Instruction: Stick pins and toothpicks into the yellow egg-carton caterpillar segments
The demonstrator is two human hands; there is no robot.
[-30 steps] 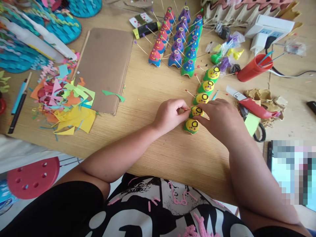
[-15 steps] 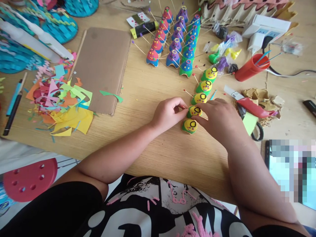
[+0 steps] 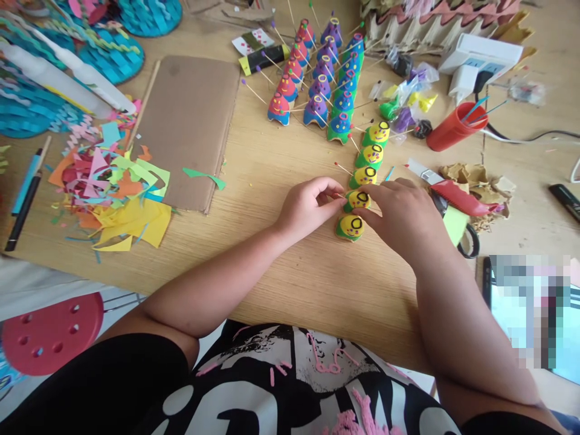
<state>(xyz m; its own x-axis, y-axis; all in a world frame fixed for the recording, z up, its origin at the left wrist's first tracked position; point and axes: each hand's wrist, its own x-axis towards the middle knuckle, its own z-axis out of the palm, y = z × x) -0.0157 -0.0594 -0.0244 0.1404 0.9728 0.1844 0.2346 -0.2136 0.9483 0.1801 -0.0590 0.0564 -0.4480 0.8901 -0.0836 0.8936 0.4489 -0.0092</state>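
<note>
A yellow-and-green egg-carton figure (image 3: pixel 356 202) with a black ring on top stands between my hands. At its left side, my left hand (image 3: pixel 304 211) pinches a thin red-tipped stick (image 3: pixel 338 196). My right hand (image 3: pixel 403 220) grips the figure from the right, thumb and forefinger against it and partly covering it. Closest to me is another yellow figure (image 3: pixel 350 228), with no sticks visible. Beyond the held one, more yellow figures (image 3: pixel 372 156) continue the row, with red-tipped sticks showing at their sides.
Rows of red (image 3: pixel 278 109), purple (image 3: pixel 316 110) and blue figures (image 3: pixel 341 125) with sticks stand farther back. Cardboard (image 3: pixel 185 121) and paper scraps (image 3: pixel 118 193) lie left. On the right are a red cup (image 3: pixel 446 133), scissors (image 3: pixel 469 243), a power strip (image 3: pixel 493 51) and a screen (image 3: pixel 502 314).
The camera view has shifted slightly. Both hands stay at the same yellow figure, and the red tip of the stick shows a little more clearly by my left fingers.
</note>
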